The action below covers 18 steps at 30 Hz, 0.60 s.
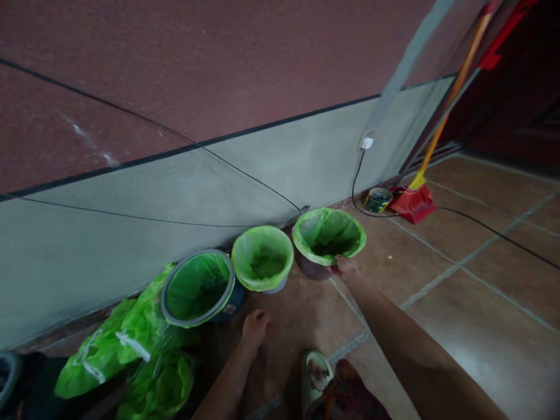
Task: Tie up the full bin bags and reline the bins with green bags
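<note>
Three trash bins lined with green bags stand in a row along the wall. My right hand (pixel 345 269) is closed on the near rim of the rightmost trash bin (pixel 312 267), whose green liner (pixel 301 233) is folded over the edge. The middle bin (pixel 276 286), pale below its liner, stands just left of it. A blue bin with a grey ring (pixel 163 300) is third, at the left. My left hand (pixel 256 326) hangs in front of the middle bin, fingers curled, touching no bin; nothing shows in it.
Tied green garbage bags (pixel 146 321) lie at the lower left. To the right, a broom (pixel 437 131) and a red dustpan (pixel 413 204) lean by the wall beside a round tin (pixel 378 199). A black cable (pixel 499 233) crosses the tiled floor. A slipper (pixel 317 370) shows below.
</note>
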Tool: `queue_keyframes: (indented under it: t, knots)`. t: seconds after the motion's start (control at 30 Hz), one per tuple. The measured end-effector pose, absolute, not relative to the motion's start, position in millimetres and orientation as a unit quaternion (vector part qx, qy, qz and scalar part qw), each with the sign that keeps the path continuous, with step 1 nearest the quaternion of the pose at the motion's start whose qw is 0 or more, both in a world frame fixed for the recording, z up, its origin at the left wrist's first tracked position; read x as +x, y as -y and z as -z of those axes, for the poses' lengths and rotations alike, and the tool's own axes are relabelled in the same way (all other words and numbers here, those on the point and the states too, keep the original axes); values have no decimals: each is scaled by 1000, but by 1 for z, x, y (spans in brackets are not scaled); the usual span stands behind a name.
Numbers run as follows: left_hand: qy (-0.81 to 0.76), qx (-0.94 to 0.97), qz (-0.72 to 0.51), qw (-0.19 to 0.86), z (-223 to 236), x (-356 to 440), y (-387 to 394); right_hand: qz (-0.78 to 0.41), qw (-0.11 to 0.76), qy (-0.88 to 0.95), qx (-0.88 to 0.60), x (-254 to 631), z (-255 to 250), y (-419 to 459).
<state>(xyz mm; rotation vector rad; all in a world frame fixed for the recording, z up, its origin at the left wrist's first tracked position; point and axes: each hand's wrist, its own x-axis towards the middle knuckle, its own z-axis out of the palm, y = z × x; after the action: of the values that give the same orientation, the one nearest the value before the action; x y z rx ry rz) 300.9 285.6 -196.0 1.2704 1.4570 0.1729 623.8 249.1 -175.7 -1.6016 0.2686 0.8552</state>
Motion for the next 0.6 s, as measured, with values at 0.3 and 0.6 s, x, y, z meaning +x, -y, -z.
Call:
queue_keyframes:
  t: [0.3,0.6]
  knots:
    - [-645,519,-12,561,222,273,-273,-416,576,-66,-700,621,181,-302]
    - [-636,522,-26,568,199,261,-270,-452,558,-44,-695,581,169,-269]
